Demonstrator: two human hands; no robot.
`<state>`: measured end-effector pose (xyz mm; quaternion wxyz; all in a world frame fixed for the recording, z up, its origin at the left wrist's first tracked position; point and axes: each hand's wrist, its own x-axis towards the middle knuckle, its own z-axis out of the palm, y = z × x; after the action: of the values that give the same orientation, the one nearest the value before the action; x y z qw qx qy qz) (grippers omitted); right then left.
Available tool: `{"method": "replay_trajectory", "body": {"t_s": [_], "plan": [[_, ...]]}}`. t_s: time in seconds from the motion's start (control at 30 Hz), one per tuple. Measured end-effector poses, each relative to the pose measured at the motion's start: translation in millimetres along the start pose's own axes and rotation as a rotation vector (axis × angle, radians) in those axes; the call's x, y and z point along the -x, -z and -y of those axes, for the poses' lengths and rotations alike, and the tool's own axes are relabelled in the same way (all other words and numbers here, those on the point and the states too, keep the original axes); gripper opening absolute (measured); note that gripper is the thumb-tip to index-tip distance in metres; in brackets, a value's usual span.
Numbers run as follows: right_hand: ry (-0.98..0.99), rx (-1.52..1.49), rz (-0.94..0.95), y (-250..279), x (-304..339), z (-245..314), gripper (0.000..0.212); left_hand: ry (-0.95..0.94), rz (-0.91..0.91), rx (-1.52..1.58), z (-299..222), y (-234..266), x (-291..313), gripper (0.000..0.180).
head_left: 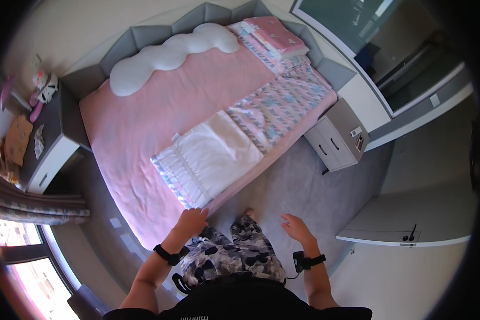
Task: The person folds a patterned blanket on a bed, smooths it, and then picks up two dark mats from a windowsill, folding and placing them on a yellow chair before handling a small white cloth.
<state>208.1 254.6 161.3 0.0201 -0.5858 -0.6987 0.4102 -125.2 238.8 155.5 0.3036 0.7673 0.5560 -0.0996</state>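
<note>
- Your left hand [191, 224] is at the near corner of the quilt, by the bed's near right edge; its fingers are bent, but whether they clamp the cloth or only sit beside it, you cannot tell from this view.
- Your right hand [297, 228] is held out over the floor [304, 186], well apart from the bed, its thumb and fingers parted and nothing between them.
- The quilt [282, 109] lies in a long strip down the right side of the bed [138, 122]: its far part shows a pink, blue and white pattern, its near part a white face with a gathered band and a patterned edge.
- Beyond it, at the far right of the bed, you have a folded pink and white stack [274, 37].
- A white cloud-shaped cushion [165, 55] rests along the far side, near the grey headboard [154, 38].
- To the right of the bed stands a grey nightstand [325, 144] with two small objects on top.
- To your left is a desk [53, 162] with assorted items on it.
- You wear a black strap on each wrist.
</note>
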Motion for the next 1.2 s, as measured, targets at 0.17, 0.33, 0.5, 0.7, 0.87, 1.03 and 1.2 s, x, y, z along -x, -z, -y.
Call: {"method": "replay_trajectory", "body": {"t_s": [0.17, 0.33, 0.5, 0.7, 0.87, 1.03, 1.2], "plan": [[-0.151, -0.023, -0.164, 38, 34, -115, 0.029, 0.156, 0.111, -0.019, -48, -9, -33, 0.039], [-0.336, -0.17, -0.372, 72, 72, -202, 0.027, 0.203, -0.016, 0.051, -106, 0, -75, 0.04], [-0.391, -0.176, -0.416, 93, 88, -266, 0.028, 0.172, -0.038, 0.022, -173, 37, -123, 0.042], [-0.387, -0.215, -0.385, 118, 62, -302, 0.028, 0.12, -0.083, 0.066, -217, 59, -172, 0.045], [-0.356, -0.23, -0.288, 160, 10, -304, 0.029, 0.206, -0.026, 0.036, -215, 61, -204, 0.04], [-0.315, -0.252, -0.294, 216, -49, -306, 0.027, 0.22, -0.101, 0.004, -207, 68, -267, 0.034], [-0.265, -0.179, -0.269, 288, -113, -303, 0.026, 0.189, -0.194, 0.054, -206, 99, -341, 0.032]]}}
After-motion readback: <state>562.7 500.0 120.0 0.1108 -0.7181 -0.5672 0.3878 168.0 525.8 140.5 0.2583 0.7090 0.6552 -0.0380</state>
